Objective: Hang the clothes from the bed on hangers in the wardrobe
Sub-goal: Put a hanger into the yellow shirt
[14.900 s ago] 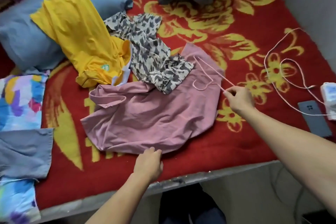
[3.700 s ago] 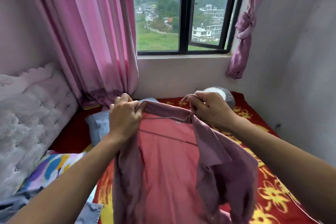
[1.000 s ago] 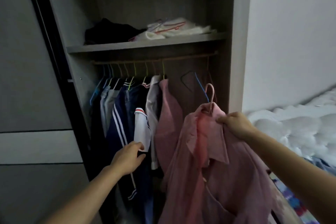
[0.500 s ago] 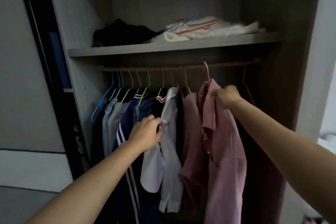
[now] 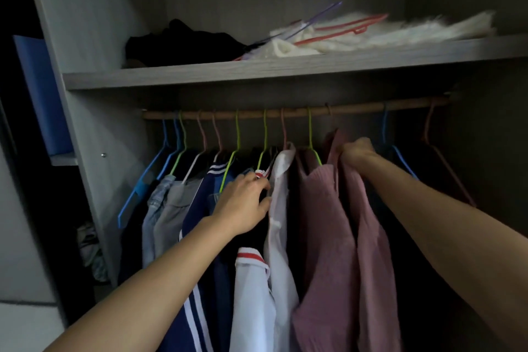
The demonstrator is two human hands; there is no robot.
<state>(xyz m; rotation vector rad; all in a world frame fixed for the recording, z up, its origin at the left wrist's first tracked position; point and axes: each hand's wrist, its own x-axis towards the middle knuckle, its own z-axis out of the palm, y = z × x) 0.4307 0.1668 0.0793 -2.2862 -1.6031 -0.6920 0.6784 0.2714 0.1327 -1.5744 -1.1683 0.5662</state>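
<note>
I face the open wardrobe, whose wooden rail (image 5: 357,109) carries several clothes on coloured hangers. My right hand (image 5: 357,150) grips the top of the pink shirt (image 5: 368,251) just under the rail, to the right of a ribbed pink top (image 5: 323,237) on a green hanger (image 5: 311,134). The shirt's own hanger hook is hidden in the dark behind it. My left hand (image 5: 243,203) presses against the white shirt (image 5: 281,223) and the navy striped jacket (image 5: 200,237), its fingers between the hanging clothes.
Two bare hangers, blue (image 5: 400,157) and pink (image 5: 445,163), hang at the rail's right end. The shelf (image 5: 285,68) above holds a dark bundle (image 5: 183,43), white fabric and loose hangers (image 5: 343,27). A blue panel (image 5: 43,94) stands at the far left.
I have come closer to the wardrobe. My right hand has carried the pink shirt up to the rail beside the ribbed pink top. My left hand has pushed further into the hanging clothes.
</note>
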